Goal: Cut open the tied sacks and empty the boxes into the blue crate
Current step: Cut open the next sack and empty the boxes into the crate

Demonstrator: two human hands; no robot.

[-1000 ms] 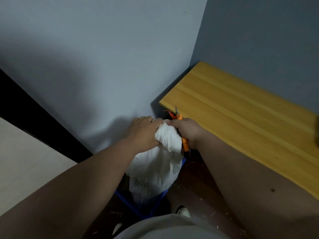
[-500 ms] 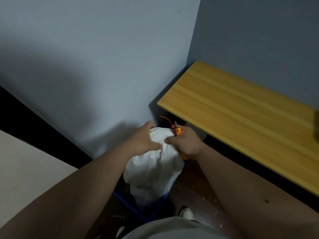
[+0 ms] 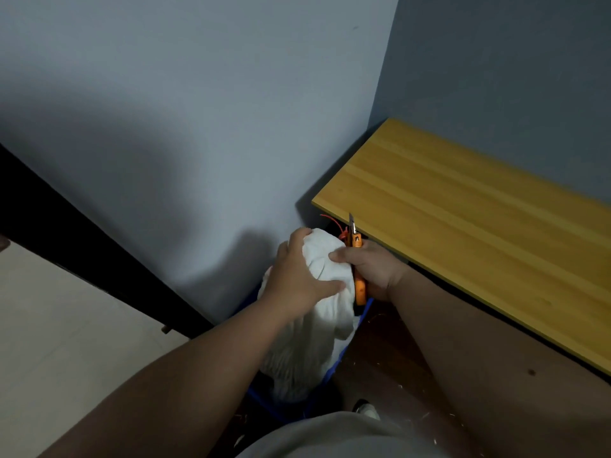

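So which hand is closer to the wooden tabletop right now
Right. The right hand, gripping the orange knife and the white sack, sits just below the wooden tabletop edge; the left hand grips the sack's far side.

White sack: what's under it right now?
The white cloth sack stands in a blue plastic crate, whose rim shows at its lower right. The crate's inside is covered by the sack and the left hand, so no boxes can be seen.

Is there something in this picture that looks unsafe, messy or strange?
Yes. The right hand grips the white sack and an orange utility knife together, with the blade out and pointing up near the wooden tabletop. Small pale scraps lie scattered on the dark floor beside the blue crate.
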